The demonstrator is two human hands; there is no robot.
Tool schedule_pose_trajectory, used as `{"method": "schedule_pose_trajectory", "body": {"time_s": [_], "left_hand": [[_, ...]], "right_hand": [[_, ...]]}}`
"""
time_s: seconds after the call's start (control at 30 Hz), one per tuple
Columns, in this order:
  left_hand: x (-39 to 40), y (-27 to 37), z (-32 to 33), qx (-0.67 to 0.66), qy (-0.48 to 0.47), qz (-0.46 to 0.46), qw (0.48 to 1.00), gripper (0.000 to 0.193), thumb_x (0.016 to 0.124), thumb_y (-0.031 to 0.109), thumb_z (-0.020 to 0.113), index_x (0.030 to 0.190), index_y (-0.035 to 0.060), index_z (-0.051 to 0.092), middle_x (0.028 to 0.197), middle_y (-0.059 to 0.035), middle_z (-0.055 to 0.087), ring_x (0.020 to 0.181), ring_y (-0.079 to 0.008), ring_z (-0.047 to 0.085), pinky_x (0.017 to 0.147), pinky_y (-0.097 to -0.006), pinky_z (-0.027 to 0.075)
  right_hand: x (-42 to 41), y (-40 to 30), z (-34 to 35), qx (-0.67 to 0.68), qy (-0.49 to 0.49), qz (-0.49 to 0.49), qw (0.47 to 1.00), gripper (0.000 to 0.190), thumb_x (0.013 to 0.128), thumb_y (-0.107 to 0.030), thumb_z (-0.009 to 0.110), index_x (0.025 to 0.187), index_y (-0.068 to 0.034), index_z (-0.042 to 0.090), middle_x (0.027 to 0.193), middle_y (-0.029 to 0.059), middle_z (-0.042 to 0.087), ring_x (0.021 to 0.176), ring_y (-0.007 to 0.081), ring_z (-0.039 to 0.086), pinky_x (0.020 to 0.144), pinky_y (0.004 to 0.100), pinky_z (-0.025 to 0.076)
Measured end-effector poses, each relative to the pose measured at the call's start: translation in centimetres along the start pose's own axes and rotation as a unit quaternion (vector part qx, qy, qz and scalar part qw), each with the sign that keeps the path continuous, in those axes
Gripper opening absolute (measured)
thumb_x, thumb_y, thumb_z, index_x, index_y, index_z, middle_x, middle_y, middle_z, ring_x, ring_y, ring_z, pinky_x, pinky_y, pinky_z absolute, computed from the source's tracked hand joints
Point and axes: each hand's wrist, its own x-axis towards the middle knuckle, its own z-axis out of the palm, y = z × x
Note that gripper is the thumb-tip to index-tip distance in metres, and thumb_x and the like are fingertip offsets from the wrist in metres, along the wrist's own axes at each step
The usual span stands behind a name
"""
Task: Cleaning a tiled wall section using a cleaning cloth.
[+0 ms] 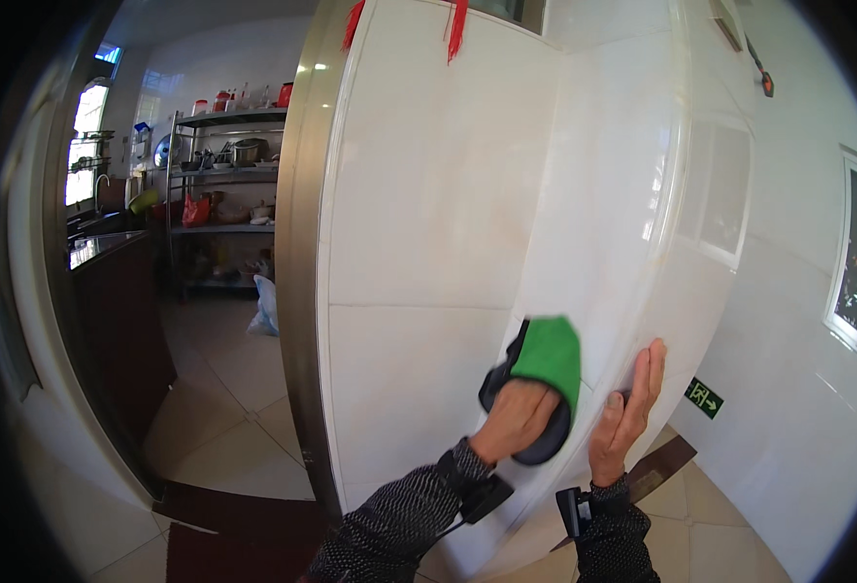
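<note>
My left hand (pixel 519 415) is closed on a green-and-black item (pixel 552 357), its fingers hidden behind or within it. The item has a green fabric-like face and black edging; blur leaves its exact kind unclear. It lies against the white tiled wall (pixel 435 218), close to the inner corner. To its right, my right hand (pixel 628 408) rests with straight fingers and thumb apart on the wall's outer edge, holding nothing. Both wrists carry black strapped devices over dark patterned sleeves.
At left, a metal door frame (pixel 301 255) opens onto a kitchen with a steel shelf rack (pixel 228 171) of pots and jars. A white plastic bag (pixel 264 310) stands on its floor. Red tassels (pixel 457 33) hang above. A green exit sign (pixel 704 398) is low at right.
</note>
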Motion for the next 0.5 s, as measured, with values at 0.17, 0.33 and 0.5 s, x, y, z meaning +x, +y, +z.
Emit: {"method": "schedule_pose_trajectory", "body": {"time_s": [0.17,0.33,0.5], "left_hand": [[7.7,2.7,-0.1,-0.033,0.056,0.072,0.995,0.019,0.089,0.01,0.047,0.094,-0.0014,0.061,0.094,-0.0189,0.062,0.087,-0.0381,0.058,0.073,-0.0448,0.045],[2.8,2.7,2.0,-0.041,0.067,0.047,0.996,0.026,0.09,0.009,0.046,0.108,-0.0032,0.061,0.113,-0.0215,0.059,0.112,-0.0374,0.052,0.103,-0.0479,0.029],[2.3,4.2,1.6,-0.039,0.058,0.02,0.997,0.03,0.09,0.008,0.046,0.113,-0.0046,0.06,0.12,-0.0237,0.056,0.12,-0.0386,0.048,0.11,-0.0531,0.018]], "right_hand": [[-0.1,0.1,-0.1,-0.013,-0.003,0.009,1.0,0.048,0.098,-0.023,0.04,0.136,0.007,0.04,0.145,0.0245,0.034,0.136,0.0408,0.03,0.113,0.049,0.021],[-0.3,0.0,0.2,0.0,-0.005,0.008,1.0,0.047,0.098,-0.021,0.039,0.137,0.005,0.039,0.146,0.0241,0.033,0.137,0.0402,0.029,0.113,0.0494,0.02],[-0.2,0.0,0.0,0.008,-0.003,0.017,1.0,0.046,0.096,-0.017,0.04,0.137,0.004,0.039,0.146,0.0235,0.034,0.137,0.0399,0.029,0.113,0.0497,0.02]]}}
